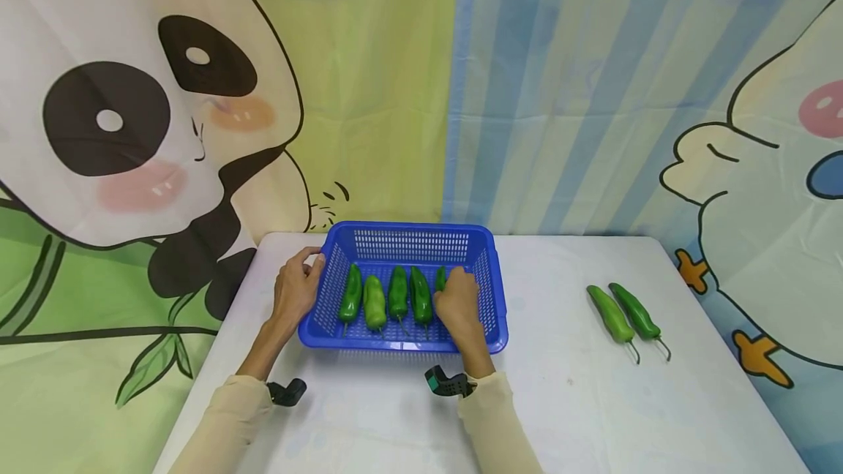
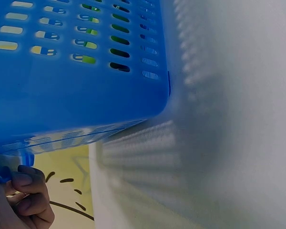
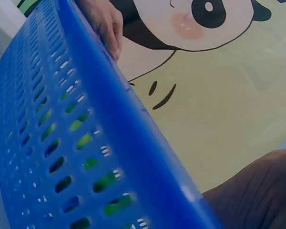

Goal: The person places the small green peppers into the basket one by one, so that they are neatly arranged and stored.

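Note:
A blue plastic basket [image 1: 403,347] stands on the table with several green chili peppers [image 1: 375,303] lying side by side in it, stems toward me. My left hand [image 1: 296,285] grips the basket's left rim, its fingers curled at the edge in the left wrist view. Reaching inside at the right, my right hand [image 1: 459,303] holds another green chili pepper [image 1: 440,278]; only its far tip shows past the fingers. In the right wrist view the basket wall hides the right hand's fingers, and my left hand [image 3: 104,24] appears at the far rim.
Two more green chili peppers, a lighter one [image 1: 611,313] and a darker one [image 1: 636,311], lie on the white table [image 1: 553,401] to the right of the basket. Behind the table hangs a printed cartoon curtain [image 1: 388,93].

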Demonstrator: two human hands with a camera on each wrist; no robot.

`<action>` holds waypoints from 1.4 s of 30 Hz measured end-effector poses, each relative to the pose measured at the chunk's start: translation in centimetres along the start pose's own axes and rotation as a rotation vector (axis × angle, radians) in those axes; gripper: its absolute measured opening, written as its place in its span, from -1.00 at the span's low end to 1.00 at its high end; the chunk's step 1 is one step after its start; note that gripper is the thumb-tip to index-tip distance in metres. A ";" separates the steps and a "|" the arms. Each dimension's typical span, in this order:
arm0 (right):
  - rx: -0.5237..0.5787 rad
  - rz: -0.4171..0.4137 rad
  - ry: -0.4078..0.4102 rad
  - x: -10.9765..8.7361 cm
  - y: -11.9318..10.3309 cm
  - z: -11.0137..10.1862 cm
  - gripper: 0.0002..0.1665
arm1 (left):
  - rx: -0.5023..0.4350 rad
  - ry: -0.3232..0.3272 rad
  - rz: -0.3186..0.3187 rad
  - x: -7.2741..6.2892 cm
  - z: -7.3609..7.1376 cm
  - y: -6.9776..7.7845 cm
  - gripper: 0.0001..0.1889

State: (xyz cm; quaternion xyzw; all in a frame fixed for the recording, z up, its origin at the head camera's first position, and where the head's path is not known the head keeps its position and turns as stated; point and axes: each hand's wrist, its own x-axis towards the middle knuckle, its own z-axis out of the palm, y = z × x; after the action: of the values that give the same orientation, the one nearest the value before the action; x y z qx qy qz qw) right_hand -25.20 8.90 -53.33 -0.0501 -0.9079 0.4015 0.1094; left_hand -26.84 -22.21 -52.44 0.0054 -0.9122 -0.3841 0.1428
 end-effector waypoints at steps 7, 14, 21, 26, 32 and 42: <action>-0.097 -0.015 -0.016 2.6 4.7 4.9 -0.76 | 0.002 -0.001 -0.004 0.0 0.0 -0.1 -0.57; -0.150 -0.015 -0.041 2.7 5.3 5.8 -0.69 | 0.000 -0.002 -0.006 0.0 0.0 -0.2 -0.57; -0.137 -0.009 -0.045 2.8 5.2 5.9 -0.70 | 0.001 -0.001 -0.009 0.1 -0.1 -0.1 -0.57; -0.134 0.011 -0.065 2.9 5.3 6.0 -0.72 | 0.005 -0.007 -0.016 0.0 0.0 -0.1 -0.57; -0.143 0.011 -0.084 3.0 5.5 5.9 -0.76 | 0.000 -0.005 -0.010 0.1 0.0 -0.1 -0.57; -0.088 0.022 -0.100 1.9 4.2 3.8 -0.75 | -0.006 -0.010 -0.016 -0.1 0.0 -0.1 -0.57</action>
State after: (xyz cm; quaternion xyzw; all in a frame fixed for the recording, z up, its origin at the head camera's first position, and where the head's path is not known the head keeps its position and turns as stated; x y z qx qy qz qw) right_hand -27.90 9.31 -58.60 -0.0450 -0.9284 0.3643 0.0573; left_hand -26.79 -22.27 -52.50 0.0105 -0.9116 -0.3880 0.1350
